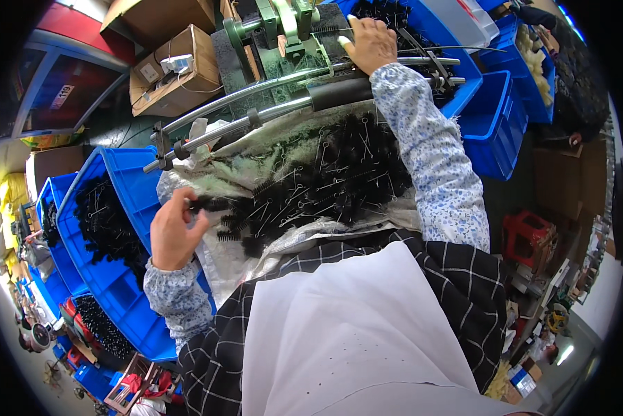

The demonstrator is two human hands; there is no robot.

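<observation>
A pile of black-bristled wire brushes, several with looped wire ends, lies on a whitish woven sack across my lap. At the pile's left edge, my left hand is closed with its fingertips on the end of a black brush. My right hand reaches over the metal rails to the green machine. Its thumb and forefinger close round the wire end of another brush, whose bristles lie at the machine's head. The fingertips partly hide that wire.
A blue bin of black brushes stands at my left, another blue bin behind my right hand. Steel rails cross in front of the sack. A cardboard box sits left of the machine, a red stool far right.
</observation>
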